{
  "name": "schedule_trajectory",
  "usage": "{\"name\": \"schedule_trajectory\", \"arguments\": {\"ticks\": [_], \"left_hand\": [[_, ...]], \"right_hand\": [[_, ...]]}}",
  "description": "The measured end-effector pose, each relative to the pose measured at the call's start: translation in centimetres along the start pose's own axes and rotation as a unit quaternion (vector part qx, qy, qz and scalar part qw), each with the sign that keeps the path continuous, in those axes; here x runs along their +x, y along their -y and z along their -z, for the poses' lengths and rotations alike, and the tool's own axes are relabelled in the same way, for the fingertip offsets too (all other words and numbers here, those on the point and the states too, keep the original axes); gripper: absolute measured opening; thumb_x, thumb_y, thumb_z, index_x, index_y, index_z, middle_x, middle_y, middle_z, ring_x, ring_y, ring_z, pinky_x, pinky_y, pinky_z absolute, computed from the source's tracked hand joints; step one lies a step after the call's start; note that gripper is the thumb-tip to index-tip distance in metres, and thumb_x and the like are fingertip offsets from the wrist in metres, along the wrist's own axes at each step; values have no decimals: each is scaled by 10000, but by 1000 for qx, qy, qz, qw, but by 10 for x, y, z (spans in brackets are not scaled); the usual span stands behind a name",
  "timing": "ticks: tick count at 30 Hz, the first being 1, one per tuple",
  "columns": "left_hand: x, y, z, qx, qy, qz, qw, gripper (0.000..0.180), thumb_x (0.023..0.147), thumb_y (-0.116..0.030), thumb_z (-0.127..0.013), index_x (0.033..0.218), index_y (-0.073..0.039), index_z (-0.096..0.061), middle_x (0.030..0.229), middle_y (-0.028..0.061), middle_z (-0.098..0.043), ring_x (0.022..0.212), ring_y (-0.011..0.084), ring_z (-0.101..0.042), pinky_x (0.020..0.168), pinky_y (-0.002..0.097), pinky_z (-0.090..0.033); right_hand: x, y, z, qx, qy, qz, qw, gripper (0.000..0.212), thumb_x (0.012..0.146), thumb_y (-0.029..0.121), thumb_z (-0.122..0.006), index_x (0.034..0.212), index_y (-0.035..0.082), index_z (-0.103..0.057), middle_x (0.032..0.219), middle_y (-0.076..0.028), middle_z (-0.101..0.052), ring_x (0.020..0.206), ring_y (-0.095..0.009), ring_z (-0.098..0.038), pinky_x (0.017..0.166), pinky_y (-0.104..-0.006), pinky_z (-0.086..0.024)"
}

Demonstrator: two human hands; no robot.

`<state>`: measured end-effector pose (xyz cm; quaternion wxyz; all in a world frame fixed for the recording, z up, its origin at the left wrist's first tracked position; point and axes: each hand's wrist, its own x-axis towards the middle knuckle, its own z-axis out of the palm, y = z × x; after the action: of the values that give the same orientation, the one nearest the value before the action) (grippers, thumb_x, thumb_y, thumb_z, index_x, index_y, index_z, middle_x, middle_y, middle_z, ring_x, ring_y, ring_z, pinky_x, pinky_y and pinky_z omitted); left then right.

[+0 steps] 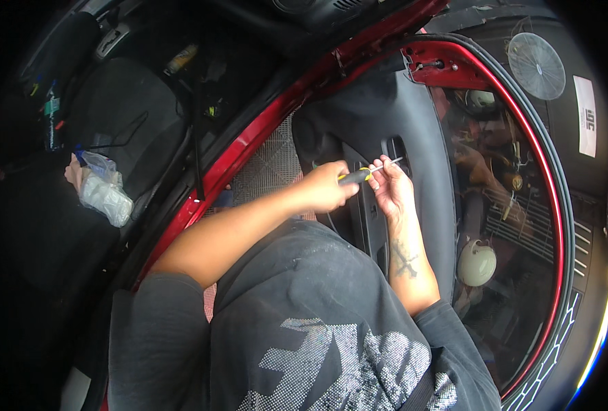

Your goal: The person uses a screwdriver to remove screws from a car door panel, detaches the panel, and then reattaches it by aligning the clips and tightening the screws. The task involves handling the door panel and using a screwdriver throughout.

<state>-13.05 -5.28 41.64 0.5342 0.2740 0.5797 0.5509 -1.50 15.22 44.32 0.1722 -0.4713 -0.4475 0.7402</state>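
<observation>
My left hand is wrapped around the black-and-yellow handle of a screwdriver. Its metal shaft points right, slightly away from me. Fingers of my right hand close on the shaft near the handle, and the tip sticks out past them. Both hands are in front of the black inner panel of an open car door, close to its pull-handle recess. Whether the tip touches the panel I cannot tell.
The red door frame curves round the window on the right. A red car sill runs diagonally on the left. Beyond it, a plastic-wrapped bundle lies by a dark seat. A round fan stands at the far right.
</observation>
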Motion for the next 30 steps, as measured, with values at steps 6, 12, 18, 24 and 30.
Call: {"name": "schedule_trajectory", "arguments": {"ticks": [6,12,18,24,30], "left_hand": [[-14,12,-3,425,-226,-349,804,540,894,-240,-782,1352,-67,-552,895,119,-626,718,257,-703,616,388,-612],[-7,14,18,-393,141,135,898,452,1066,-401,-602,1339,-44,-551,958,124,-701,638,165,-685,524,294,-566],[-22,2,-10,485,-244,-308,781,408,862,-169,-717,1260,-154,-625,945,117,-599,822,308,-700,639,430,-596],[-29,-10,19,-299,-5,128,946,476,1010,-404,-704,1352,-99,-576,1044,144,-671,748,204,-703,676,312,-607],[-5,40,-17,302,-271,-266,874,308,950,-162,-707,1227,-121,-582,956,114,-651,731,243,-690,546,391,-568]], "right_hand": [[-1,-1,7,30,-16,-1,999,288,1074,137,-571,1298,-44,-563,1131,-168,-696,967,-281,-738,806,-386,-645],[-1,-3,5,20,-23,8,999,309,1077,158,-571,1313,-40,-554,1143,-173,-693,1000,-293,-731,823,-397,-639],[-2,2,0,23,-24,-1,999,217,1089,150,-544,1255,15,-583,1133,-126,-708,1014,-270,-723,841,-391,-631],[2,-2,4,18,-44,6,999,237,1082,157,-551,1260,1,-564,1172,-168,-698,1004,-291,-734,813,-406,-635],[-8,3,-9,-55,-11,-11,998,233,1073,190,-593,1229,18,-578,1132,-159,-721,907,-269,-751,774,-411,-641]]}}
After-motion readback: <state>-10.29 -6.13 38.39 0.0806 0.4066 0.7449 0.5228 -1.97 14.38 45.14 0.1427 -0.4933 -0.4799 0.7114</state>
